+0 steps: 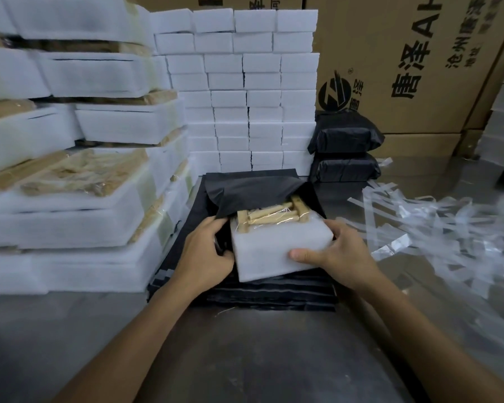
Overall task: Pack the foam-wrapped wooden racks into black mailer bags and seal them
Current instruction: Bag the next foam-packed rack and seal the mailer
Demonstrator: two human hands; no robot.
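**packer_jo:** Dead centre on the tabletop (70,330), on top of a stack of flat black mailer bags (274,295), sits the foam-wrapped rack (277,245). White foam covers its near half, and at the far end you can see the wooden dowels under clear film. That far end is tucked partway into the open mouth of the top black bag (253,190), whose upper flap is lifted over it.

**boxfan22:** What are the hands doing?

**packer_jo:** Left hand (207,251) is at the rack's left side, fingers curled in around the black bag's edge right beside the foam. Right hand (338,254) grips the rack's near right corner, thumb flat on top of the foam, fingers wrapped round the side. Both forearms are bare.

**boxfan22:** And around it?

**packer_jo:** Just right of the bag and further back, two sealed black parcels (346,149) are stacked one on the other. Behind the bag stands a wall of white foam blocks (245,91). On the left, tall piles of more foam-wrapped racks (70,170). Off to the right, a heap of clear peeled strips (434,228) is scattered over the tabletop. Big cardboard cartons (405,68) with black printing fill the back.
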